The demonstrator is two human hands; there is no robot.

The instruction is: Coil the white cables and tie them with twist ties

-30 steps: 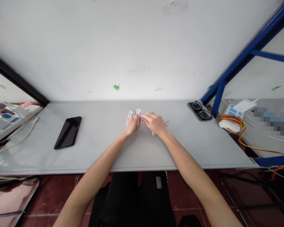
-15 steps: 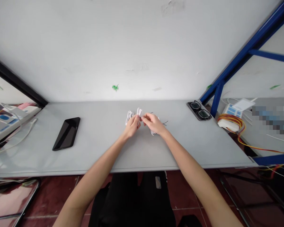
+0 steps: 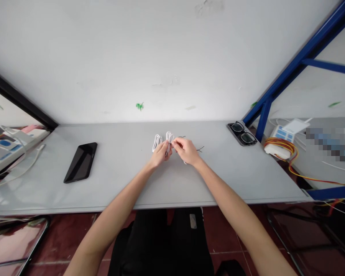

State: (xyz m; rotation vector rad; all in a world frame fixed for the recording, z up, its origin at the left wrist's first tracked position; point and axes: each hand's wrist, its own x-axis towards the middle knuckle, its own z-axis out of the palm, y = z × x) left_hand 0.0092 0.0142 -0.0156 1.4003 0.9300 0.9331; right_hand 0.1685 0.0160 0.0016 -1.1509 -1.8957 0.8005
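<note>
A coiled white cable (image 3: 169,136) stands up from my left hand (image 3: 160,152), whose fingers are closed round its middle. My right hand (image 3: 186,150) is pinched close beside the same coil, at a thin dark tie; whether the tie is between its fingertips is too small to tell. Another white cable coil (image 3: 156,142) lies on the grey table (image 3: 117,165) just left of my left hand. A bit of white cable shows under my right hand, mostly hidden. Thin black ties (image 3: 200,149) lie right of my right hand.
A black phone (image 3: 81,162) lies on the left of the table. Glasses (image 3: 243,133) rest on a dark case at the back right. Power strips with cables (image 3: 10,147) are at the far left; red and yellow wires (image 3: 280,144) lie beyond the blue frame (image 3: 264,115).
My right hand has shifted slightly and now covers more of the cable beneath it. The coil in my left hand has turned a little, with its loops spread wider.
</note>
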